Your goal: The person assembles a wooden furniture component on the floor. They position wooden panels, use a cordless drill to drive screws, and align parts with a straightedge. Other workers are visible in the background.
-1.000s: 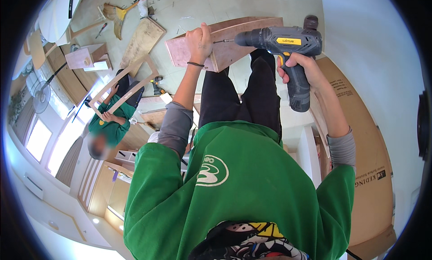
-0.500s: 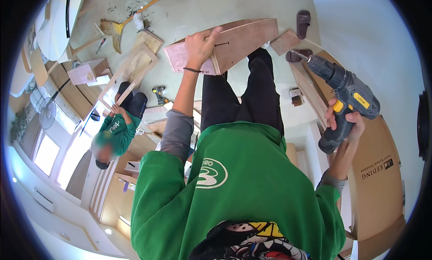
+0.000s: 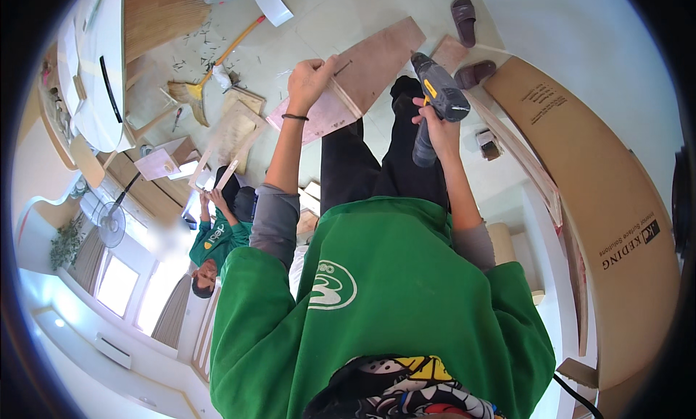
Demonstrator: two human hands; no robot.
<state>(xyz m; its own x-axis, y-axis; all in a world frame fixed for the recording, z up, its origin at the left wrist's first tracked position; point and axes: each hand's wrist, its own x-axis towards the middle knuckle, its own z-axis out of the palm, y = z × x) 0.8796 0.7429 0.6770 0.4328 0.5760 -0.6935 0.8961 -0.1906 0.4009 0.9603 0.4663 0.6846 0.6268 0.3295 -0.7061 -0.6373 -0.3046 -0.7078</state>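
Observation:
In front of my legs, my left hand is closed on the upper edge of a wooden assembly of joined boards. A thin dark screw-like piece shows beside its fingertips; whether the fingers pinch it I cannot tell. My right hand grips a grey and black cordless drill by its handle. The drill's chuck points up and left, to the right of the board and apart from it. Its bit is hard to make out.
At left, a person in green holds a wooden frame. A broom lies among scattered dark bits. Slippers and a small board lie ahead. A large cardboard sheet leans at right, beside long wooden strips.
My right hand has brought the drill in from the far right, close to the boards. The wooden assembly has tilted, and its near board now shows more of its face. The whole view has shifted.

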